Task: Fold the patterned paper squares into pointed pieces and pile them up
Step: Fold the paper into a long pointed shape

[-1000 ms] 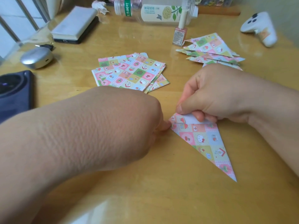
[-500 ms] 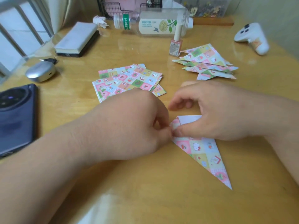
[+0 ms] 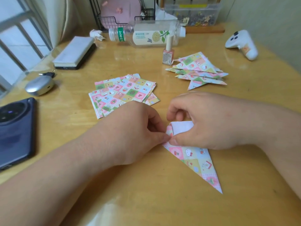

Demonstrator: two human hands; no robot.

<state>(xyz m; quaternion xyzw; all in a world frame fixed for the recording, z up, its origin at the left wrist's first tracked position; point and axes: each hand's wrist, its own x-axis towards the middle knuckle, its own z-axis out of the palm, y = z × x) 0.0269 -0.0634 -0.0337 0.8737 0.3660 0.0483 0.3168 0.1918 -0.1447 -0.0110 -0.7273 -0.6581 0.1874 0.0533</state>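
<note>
The piece (image 3: 197, 160) is laid on the table (image 3: 162, 198), near the squares (image 3: 123, 93) and the pile (image 3: 199, 69); its wide end is pinched by the curled left hand (image 3: 130, 132) and its white flap is gripped by the curled right hand (image 3: 210, 121).

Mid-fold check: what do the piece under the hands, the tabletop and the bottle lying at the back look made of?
The folded piece: thin paper, matte print outside, plain white inside; it holds sharp creases. The tabletop: wood or wood veneer, glossy lacquer; grain lines and window glare show. The bottle: probably clear plastic; see-through wall, printed label.
</note>
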